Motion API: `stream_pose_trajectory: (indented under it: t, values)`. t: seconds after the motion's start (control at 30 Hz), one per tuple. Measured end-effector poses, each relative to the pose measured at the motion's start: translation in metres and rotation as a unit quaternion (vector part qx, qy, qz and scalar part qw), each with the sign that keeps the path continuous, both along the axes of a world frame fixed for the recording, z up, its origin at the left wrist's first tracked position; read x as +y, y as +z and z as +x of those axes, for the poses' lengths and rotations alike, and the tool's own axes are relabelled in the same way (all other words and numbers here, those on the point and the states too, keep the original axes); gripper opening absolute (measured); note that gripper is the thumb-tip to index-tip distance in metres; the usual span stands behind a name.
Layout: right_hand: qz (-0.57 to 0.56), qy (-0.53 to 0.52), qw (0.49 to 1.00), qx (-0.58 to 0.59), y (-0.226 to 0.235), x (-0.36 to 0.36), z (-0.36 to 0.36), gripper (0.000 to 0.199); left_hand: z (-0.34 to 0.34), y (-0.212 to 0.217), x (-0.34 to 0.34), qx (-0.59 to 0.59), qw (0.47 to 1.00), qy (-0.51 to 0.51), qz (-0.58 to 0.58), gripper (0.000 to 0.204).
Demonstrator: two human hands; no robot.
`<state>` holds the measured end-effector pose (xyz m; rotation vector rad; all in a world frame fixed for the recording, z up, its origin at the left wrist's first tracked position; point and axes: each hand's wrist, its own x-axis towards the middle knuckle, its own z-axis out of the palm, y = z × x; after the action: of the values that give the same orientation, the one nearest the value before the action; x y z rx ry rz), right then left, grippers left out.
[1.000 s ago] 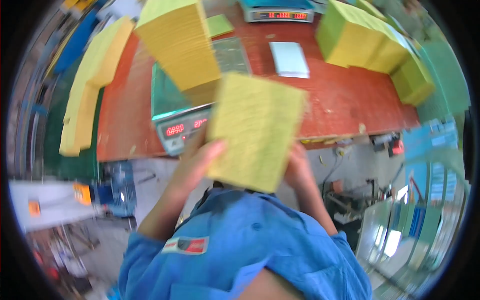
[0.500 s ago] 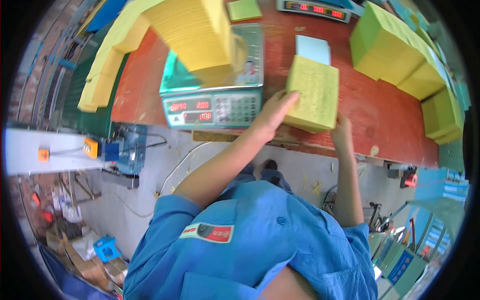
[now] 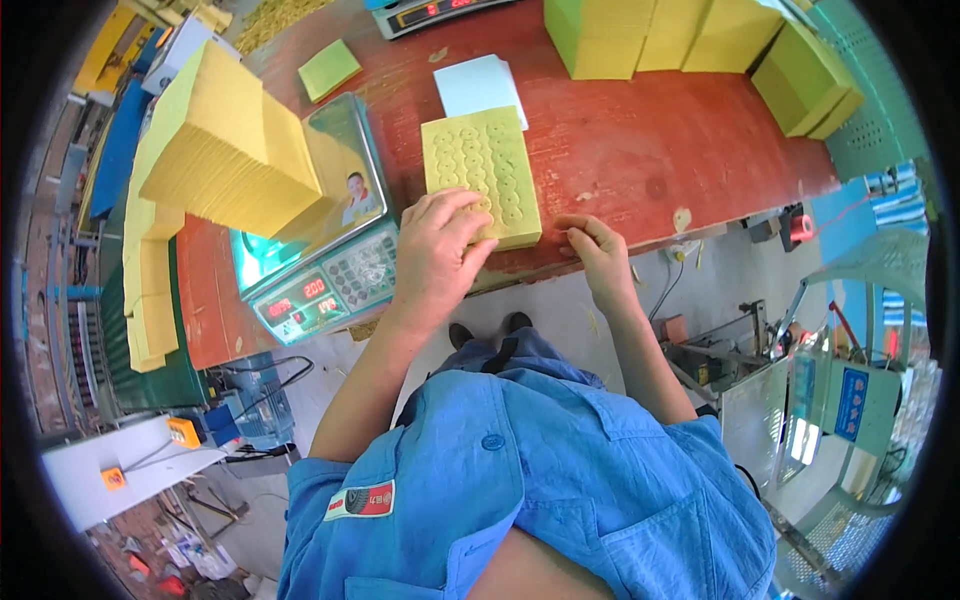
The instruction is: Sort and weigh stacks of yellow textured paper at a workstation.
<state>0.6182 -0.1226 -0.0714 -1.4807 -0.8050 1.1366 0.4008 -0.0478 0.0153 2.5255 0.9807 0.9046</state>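
- Left hand (image 3: 432,255) lies flat, fingers spread, on the near left corner of a yellow patterned paper stack (image 3: 482,175); presses, no grip.
- Right hand (image 3: 597,252), fingers curled, rests at the red table (image 3: 640,150) near edge, just right of the stack, holding nothing.
- Stack lies flat on the table, right of the weighing scale (image 3: 320,260).
- Scale carries a tall yellow stack (image 3: 225,150); judged: this bundle is set down, squaring left.
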Motion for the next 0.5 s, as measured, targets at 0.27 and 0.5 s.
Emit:
stream_pose_trajectory:
  t: [0.27,0.5]
  values:
    - [0.024,-0.024,0.998,0.048,-0.007,-0.012,0.005,0.024,0.005,0.001,0.002,-0.007,1.000,-0.002,-0.009,0.016]
    - [0.031,-0.024,0.997,0.069,-0.002,-0.015,0.005,0.024,0.009,0.001,-0.004,-0.033,0.999,0.001,0.032,0.010]
